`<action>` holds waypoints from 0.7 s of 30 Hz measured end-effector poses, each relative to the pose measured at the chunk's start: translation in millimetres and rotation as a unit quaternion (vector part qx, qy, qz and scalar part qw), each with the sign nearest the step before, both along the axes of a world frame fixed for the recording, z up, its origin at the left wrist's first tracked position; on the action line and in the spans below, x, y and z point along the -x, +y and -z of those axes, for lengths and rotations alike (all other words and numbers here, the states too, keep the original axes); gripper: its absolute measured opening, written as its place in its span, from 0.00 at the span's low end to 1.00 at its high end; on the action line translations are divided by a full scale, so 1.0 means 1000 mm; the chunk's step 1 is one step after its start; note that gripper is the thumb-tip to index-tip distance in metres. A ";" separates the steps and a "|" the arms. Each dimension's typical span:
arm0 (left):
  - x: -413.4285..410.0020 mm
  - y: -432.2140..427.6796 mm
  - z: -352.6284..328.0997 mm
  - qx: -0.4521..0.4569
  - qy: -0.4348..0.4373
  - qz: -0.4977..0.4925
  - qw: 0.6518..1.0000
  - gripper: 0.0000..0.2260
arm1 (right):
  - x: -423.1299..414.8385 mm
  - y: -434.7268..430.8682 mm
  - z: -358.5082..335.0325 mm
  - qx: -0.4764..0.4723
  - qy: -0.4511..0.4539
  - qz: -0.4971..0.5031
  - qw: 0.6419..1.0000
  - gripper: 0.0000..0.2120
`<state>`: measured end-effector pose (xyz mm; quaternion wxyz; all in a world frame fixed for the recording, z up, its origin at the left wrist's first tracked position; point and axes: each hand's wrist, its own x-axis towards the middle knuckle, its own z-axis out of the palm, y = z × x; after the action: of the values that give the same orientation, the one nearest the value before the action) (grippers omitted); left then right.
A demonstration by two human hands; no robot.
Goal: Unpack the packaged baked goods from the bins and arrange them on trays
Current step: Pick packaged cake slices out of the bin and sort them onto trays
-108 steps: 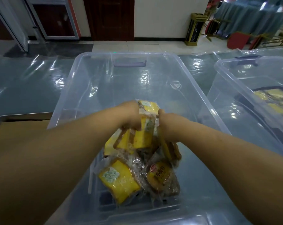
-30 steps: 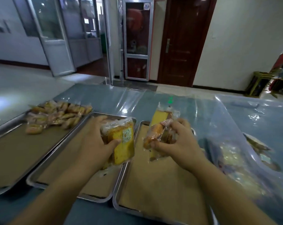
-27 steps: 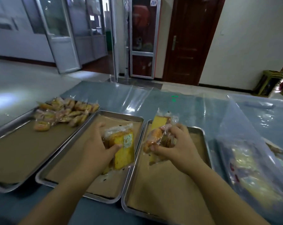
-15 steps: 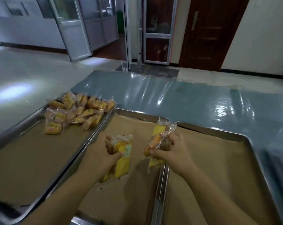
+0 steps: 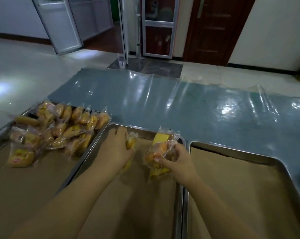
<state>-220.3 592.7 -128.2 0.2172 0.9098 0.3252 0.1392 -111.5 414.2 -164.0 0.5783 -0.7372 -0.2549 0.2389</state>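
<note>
Three steel trays lined with brown paper lie side by side on the table. My left hand (image 5: 115,150) grips yellow packaged cakes (image 5: 131,144) low over the far end of the middle tray (image 5: 145,213). My right hand (image 5: 177,161) holds a bundle of clear-wrapped cakes (image 5: 160,147) above the same tray's far right corner. The left tray (image 5: 1,133) carries a loose pile of packaged cakes (image 5: 59,128) at its far end. The right tray (image 5: 240,195) holds only paper. No bin shows in this view.
The table (image 5: 189,107) has a blue-grey top under shiny clear film, bare beyond the trays. Past its far edge are a pale tiled floor, glass doors and a dark wooden door (image 5: 214,26).
Both hands carried cake packs from the clear bin over to the trays. In the last half second they reached farther forward and lower, toward the middle tray's far end.
</note>
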 end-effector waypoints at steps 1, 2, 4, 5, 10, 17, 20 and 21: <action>-0.012 0.001 0.002 -0.007 0.010 0.008 1.000 0.18 | -0.005 -0.001 0.003 0.006 0.001 -0.004 1.000 0.23; -0.025 0.000 0.005 -0.019 0.025 0.018 0.999 0.18 | -0.010 -0.002 0.006 0.009 0.005 -0.008 1.000 0.23; -0.048 -0.007 0.011 0.002 0.040 0.037 0.998 0.21 | -0.019 -0.007 0.010 0.022 -0.006 -0.015 1.000 0.21; -0.059 -0.013 0.014 0.032 0.036 0.048 0.998 0.21 | -0.023 -0.010 0.010 0.038 -0.024 -0.018 0.999 0.19; -0.083 -0.030 0.033 0.088 0.034 0.105 0.990 0.11 | -0.036 -0.025 0.017 0.108 -0.079 -0.008 0.991 0.18; -0.035 0.000 0.062 0.157 -0.011 0.212 0.964 0.15 | -0.013 -0.040 0.023 0.095 -0.113 0.046 0.988 0.21; -0.018 0.000 0.075 0.163 0.038 0.229 0.959 0.23 | -0.008 -0.040 0.023 0.076 -0.073 0.041 0.994 0.20; -0.017 -0.001 0.078 0.156 0.047 0.225 0.960 0.24 | -0.009 -0.039 0.023 0.075 -0.064 0.040 0.994 0.20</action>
<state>-203.3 591.6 -206.4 0.3670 0.9197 0.1391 -0.0085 -102.1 375.0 -186.7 0.5130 -0.8019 -0.2432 0.1862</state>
